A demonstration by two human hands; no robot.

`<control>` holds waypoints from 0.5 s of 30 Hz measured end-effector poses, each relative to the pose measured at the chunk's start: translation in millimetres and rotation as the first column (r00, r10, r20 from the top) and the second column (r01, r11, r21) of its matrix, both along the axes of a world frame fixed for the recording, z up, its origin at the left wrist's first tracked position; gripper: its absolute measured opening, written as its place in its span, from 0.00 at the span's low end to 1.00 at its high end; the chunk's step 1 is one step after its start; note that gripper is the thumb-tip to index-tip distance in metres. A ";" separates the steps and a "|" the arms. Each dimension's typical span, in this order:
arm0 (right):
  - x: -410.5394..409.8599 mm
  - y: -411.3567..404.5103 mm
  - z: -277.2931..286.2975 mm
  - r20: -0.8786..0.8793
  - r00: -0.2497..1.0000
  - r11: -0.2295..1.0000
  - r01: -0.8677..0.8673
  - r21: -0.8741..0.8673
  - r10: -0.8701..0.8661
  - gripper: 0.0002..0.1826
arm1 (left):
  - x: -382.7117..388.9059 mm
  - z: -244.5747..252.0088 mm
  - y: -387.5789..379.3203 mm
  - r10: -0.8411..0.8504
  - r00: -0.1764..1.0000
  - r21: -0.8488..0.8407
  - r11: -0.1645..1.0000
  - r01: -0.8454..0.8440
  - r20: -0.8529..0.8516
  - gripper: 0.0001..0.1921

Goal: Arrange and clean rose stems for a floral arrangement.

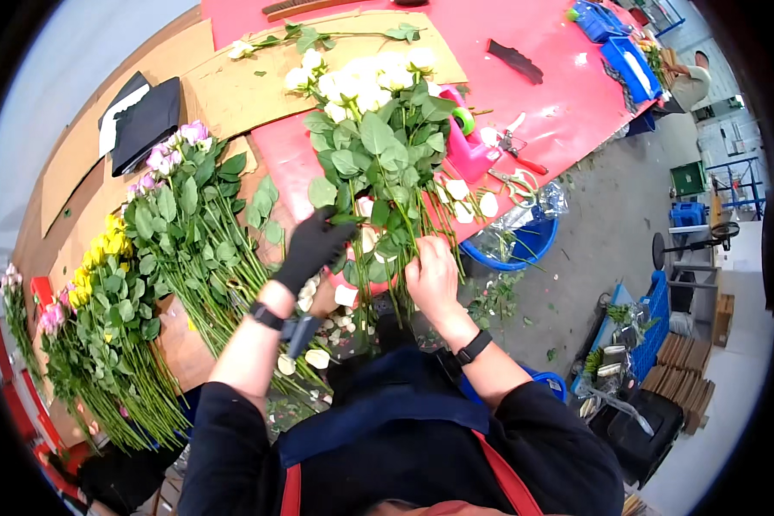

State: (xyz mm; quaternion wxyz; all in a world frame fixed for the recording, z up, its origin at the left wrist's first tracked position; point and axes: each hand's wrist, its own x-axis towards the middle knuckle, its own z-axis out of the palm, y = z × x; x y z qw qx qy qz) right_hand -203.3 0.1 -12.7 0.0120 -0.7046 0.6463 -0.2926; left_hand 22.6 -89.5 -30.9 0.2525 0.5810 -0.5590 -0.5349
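White roses [361, 84] with long leafy stems lie in a bunch before me, their heads on cardboard. My left hand [316, 245], in a black glove, is at the leaves on the left side of the stems; whether its fingers grip one is unclear. My bare right hand [433, 274] is closed around a green stem at the lower right of the bunch. Loose white petals [345, 295] are scattered around the stems. Left of them lie purple roses [164, 158] and yellow roses [106, 245] with their stems towards me.
Pruning shears [513, 145], scissors [519, 184] and a pink tape dispenser [467, 151] lie on the red-covered table [555, 116]. A blue bucket [535, 245] stands beside its edge. Another black glove [516, 61] lies farther back. A person [690, 84] is at the far right.
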 end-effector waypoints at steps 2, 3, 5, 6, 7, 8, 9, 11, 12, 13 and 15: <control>3.1 7.5 2.1 0.335 0.934 0.974 0.048 0.220 -0.122 0.17 | -31.7 -9.0 10.1 0.006 0.963 -0.267 0.961 0.069 0.268 0.31; 4.4 10.0 7.4 0.333 0.936 0.975 0.044 0.217 -0.116 0.17 | -43.0 -4.1 11.8 0.023 0.919 -0.302 0.948 0.105 0.393 0.32; 15.0 10.6 29.8 0.603 0.797 0.986 -0.076 0.148 -0.029 0.17 | -38.2 -22.8 7.4 0.080 0.877 -0.352 0.930 0.105 0.473 0.30; 16.1 13.9 38.7 0.658 0.752 0.987 -0.073 0.142 -0.039 0.16 | -34.7 -23.3 5.7 0.098 0.894 -0.380 0.921 0.085 0.437 0.29; 13.9 16.6 40.8 0.645 0.762 0.990 -0.039 0.135 -0.058 0.16 | -30.1 -23.3 5.3 0.117 0.908 -0.407 0.911 0.063 0.402 0.28; 10.0 19.3 39.5 0.686 0.724 0.989 -0.041 0.139 -0.067 0.16 | -24.8 -22.9 6.6 0.137 0.904 -0.414 0.909 0.048 0.406 0.28; 3.7 21.8 35.2 0.723 0.686 0.989 -0.030 0.145 -0.085 0.16 | -25.3 -13.4 6.7 0.111 0.965 -0.315 0.949 -0.031 0.238 0.24; -1.8 26.8 29.5 0.795 0.602 0.991 -0.046 0.128 -0.075 0.16 | -26.7 9.7 13.1 0.112 0.992 -0.202 0.975 -0.096 0.065 0.19; -3.5 29.6 28.2 0.793 0.604 0.988 -0.051 0.143 -0.084 0.16 | -28.0 24.3 21.7 0.165 0.961 -0.012 0.985 -0.172 -0.222 0.18; -3.2 31.7 27.7 0.791 0.606 0.986 -0.060 0.156 -0.088 0.16 | -30.2 32.3 29.9 0.259 0.839 0.187 0.964 -0.191 -0.478 0.17; 3.9 37.1 22.7 0.617 0.787 0.998 -0.025 0.062 -0.019 0.15 | -32.7 24.0 42.1 0.252 0.794 0.134 0.968 -0.214 -0.553 0.18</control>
